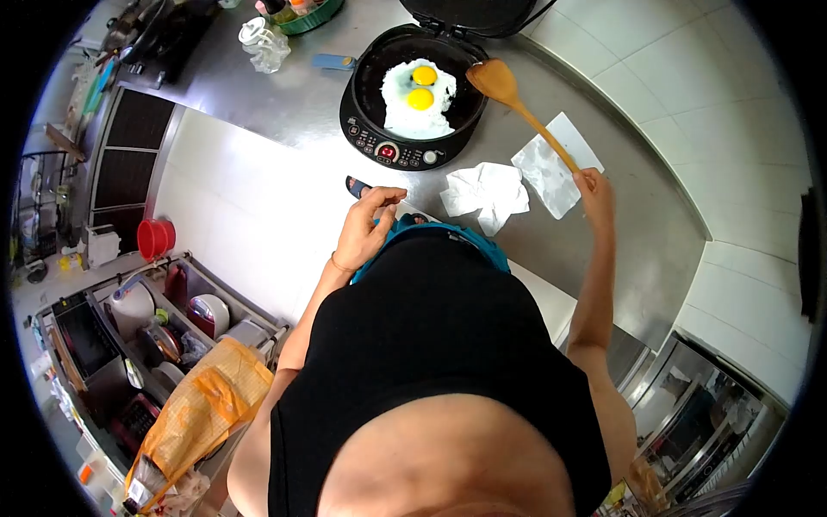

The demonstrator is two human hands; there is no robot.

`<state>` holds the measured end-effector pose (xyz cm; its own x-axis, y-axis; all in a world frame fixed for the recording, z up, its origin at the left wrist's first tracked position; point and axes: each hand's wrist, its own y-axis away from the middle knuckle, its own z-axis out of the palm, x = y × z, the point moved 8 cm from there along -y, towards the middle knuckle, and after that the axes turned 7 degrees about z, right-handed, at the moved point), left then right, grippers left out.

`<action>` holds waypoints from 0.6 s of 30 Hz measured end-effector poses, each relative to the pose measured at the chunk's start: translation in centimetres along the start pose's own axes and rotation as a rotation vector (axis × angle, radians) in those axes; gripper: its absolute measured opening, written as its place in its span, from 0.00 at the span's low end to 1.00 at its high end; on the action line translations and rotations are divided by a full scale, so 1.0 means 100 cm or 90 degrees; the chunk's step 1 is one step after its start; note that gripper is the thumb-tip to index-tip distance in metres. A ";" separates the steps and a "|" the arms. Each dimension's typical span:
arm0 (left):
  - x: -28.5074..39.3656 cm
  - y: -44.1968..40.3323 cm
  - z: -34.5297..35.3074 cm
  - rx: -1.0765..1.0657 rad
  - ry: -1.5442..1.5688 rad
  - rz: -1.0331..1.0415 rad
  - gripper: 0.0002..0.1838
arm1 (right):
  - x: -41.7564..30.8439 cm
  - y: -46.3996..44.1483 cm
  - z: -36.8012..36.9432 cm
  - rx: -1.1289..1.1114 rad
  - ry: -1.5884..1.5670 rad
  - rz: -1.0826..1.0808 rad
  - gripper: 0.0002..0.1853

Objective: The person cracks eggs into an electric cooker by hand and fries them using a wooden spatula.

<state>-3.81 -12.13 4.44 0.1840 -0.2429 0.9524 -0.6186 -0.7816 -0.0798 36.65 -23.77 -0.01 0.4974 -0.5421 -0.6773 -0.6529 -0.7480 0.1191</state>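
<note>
Worktop (642, 233) bears the pan (469, 108), lid up. Wooden spatula (494, 79): blade by rim, my right hand (596, 196) clenched round its handle. Left hand (366, 227): empty, loosely curled. Eggs (415, 120) in pan: I judge whites mostly set, yolks whole; neither turned nor lifted out

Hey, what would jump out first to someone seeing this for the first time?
Probably the two bright yellow yolks in the white of the eggs, set off by the dark round pan of the cooker on the metal counter. Next, the wooden spatula slanting from the pan's edge to the right hand, above crumpled white paper.
</note>
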 end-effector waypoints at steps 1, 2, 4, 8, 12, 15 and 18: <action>0.001 -0.001 0.000 -0.001 -0.005 0.003 0.13 | 0.002 0.000 0.001 -0.007 0.000 0.004 0.12; 0.003 -0.001 0.000 -0.003 -0.008 0.006 0.13 | 0.004 0.000 0.002 -0.014 0.001 0.009 0.12; 0.003 -0.002 0.001 -0.002 -0.014 0.013 0.13 | 0.006 0.000 0.002 -0.018 0.007 0.013 0.12; 0.003 0.001 0.000 0.009 -0.014 0.028 0.12 | 0.003 0.001 0.002 -0.015 0.035 0.017 0.13; 0.001 0.003 -0.001 0.011 -0.024 0.037 0.12 | 0.006 -0.002 0.003 -0.018 0.065 0.028 0.14; -0.002 0.005 -0.002 0.019 -0.003 0.036 0.12 | 0.013 -0.008 0.004 -0.020 0.055 0.017 0.14; -0.006 0.007 -0.003 0.022 -0.015 0.018 0.13 | 0.010 -0.010 0.002 -0.005 0.030 -0.015 0.15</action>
<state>-4.53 -12.35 3.89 0.1847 -0.2784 0.9425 -0.5967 -0.7938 -0.1176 37.66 -23.47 -0.97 0.5393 -0.5410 -0.6454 -0.6356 -0.7642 0.1094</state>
